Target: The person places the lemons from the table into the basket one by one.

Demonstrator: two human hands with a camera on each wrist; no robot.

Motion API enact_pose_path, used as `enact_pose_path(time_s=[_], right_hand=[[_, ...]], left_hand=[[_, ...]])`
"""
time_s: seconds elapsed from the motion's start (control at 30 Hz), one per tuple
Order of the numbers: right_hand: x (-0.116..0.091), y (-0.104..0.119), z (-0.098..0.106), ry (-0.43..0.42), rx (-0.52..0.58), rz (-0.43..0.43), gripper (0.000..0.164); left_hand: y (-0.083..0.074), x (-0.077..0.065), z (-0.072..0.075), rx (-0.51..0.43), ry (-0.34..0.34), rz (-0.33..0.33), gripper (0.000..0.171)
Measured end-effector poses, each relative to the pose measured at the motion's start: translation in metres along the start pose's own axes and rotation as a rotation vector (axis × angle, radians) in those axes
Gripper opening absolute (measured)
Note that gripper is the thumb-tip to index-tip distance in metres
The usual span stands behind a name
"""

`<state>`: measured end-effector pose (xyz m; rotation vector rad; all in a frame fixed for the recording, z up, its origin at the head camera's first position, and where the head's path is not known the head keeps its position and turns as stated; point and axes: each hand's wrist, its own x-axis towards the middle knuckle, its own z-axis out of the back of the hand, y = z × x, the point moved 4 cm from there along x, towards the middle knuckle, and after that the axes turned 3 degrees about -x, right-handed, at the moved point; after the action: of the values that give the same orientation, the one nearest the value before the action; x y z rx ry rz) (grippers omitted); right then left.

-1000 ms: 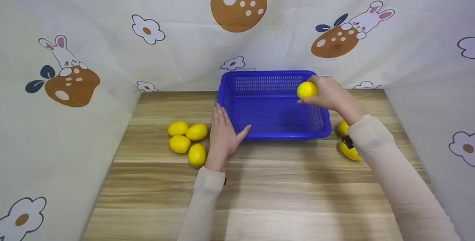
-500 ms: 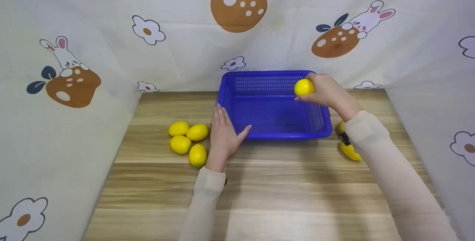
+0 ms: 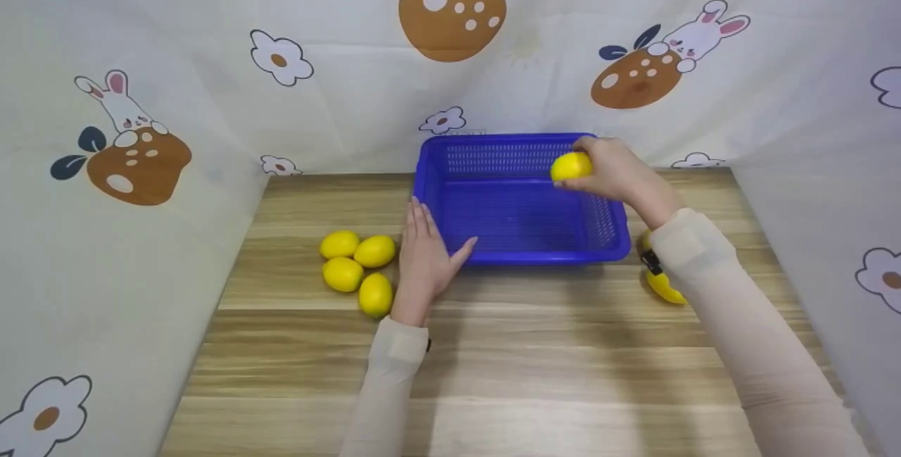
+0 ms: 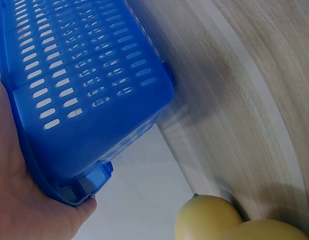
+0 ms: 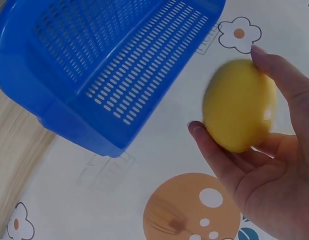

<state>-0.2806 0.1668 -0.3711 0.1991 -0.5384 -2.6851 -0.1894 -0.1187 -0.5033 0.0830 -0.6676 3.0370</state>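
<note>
Blue plastic, slotted sides: the basket (image 3: 528,258) sits right of centre in the head view, long side running left to right. Yellow lemon (image 3: 571,167) at its upper right corner, seen against the basket's inside, long axis roughly sideways across the frame. Right hand (image 3: 619,172) pinches it from the right, so nearer by far. Left hand (image 3: 426,253) lies at the basket's left end, fingers straight along the rim, thumb spread at the front edge, no fruit in it. Four lemons (image 3: 343,274) cluster left of it on the table (image 3: 507,372); at least one other lemon (image 3: 663,289) lies right, partly behind the sleeve (image 3: 693,249).

Left wrist view: basket wall fills upper left, left hand against its rim. Lower right, two of the cluster, cropped, untouched.

Right wrist view: held lemon right of centre, long axis near upright in this frame, fingertips either side. Basket upper left, apart from the fruit, patterned cloth (image 5: 169,135) between. Judged key relation: basket opening leftward of the right hand; height above the rim, cannot tell.
</note>
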Motion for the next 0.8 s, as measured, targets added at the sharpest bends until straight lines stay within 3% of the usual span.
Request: enact_pose_path(time_s=[0.27,0.8], right_hand=[[0.0,-0.002,-0.004,0.046,0.022,-0.04,0.08],[-0.013,-0.009,-0.008,0.04,0.045,-0.033,0.076]], left_hand=[[0.001,0.0,-0.001,-0.014,-0.01,-0.003,0.11],[0.001,0.0,-0.001,-0.009,-0.01,-0.007,0.11]])
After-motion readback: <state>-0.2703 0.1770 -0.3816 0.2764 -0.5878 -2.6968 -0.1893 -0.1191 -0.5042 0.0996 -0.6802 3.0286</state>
